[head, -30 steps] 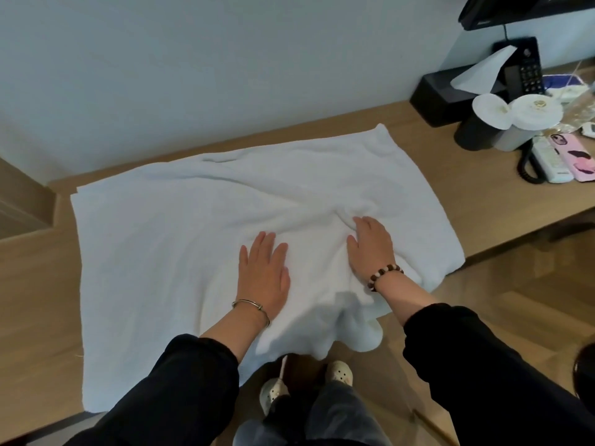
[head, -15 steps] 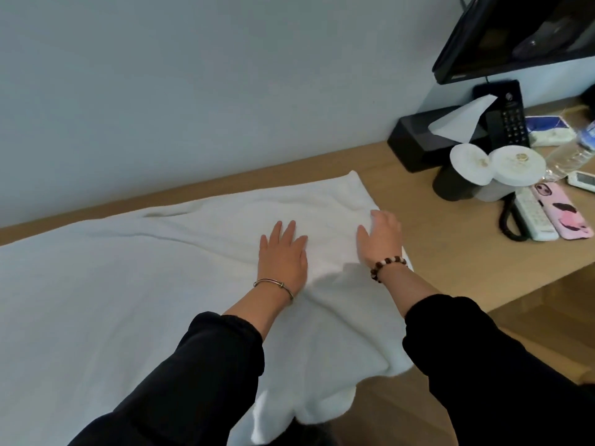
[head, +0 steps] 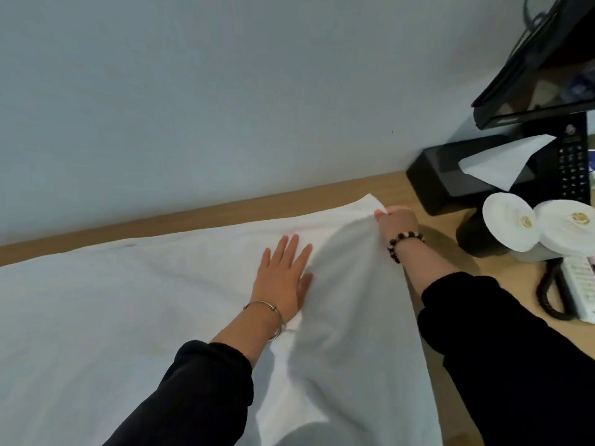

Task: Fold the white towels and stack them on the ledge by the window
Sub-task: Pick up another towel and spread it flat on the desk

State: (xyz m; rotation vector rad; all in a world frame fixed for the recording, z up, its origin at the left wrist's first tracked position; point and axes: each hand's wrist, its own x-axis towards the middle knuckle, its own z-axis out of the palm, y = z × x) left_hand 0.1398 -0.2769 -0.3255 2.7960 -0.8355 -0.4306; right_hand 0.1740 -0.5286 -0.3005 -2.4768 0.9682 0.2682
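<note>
A large white towel (head: 128,317) lies spread over the wooden desk (head: 402,188), reaching from the left edge of view to near the desk's right half. My left hand (head: 285,278) rests flat on the towel with fingers spread, a thin bangle on its wrist. My right hand (head: 394,223), with a bead bracelet, is closed on the towel's far right corner and lifts that edge off the desk, so the cloth rises in a ridge between both hands. The window ledge is out of view.
At the right stand a black tissue box (head: 450,175) with a tissue sticking up, a black telephone (head: 573,162), two cups with white paper lids (head: 531,223), a coiled cord (head: 550,297) and a screen (head: 541,69) above. A plain wall runs behind the desk.
Both hands slid away from me across the towel toward the wall. My right hand went from pressing flat to gripping the far right corner and raising it. The view tilted up and right.
</note>
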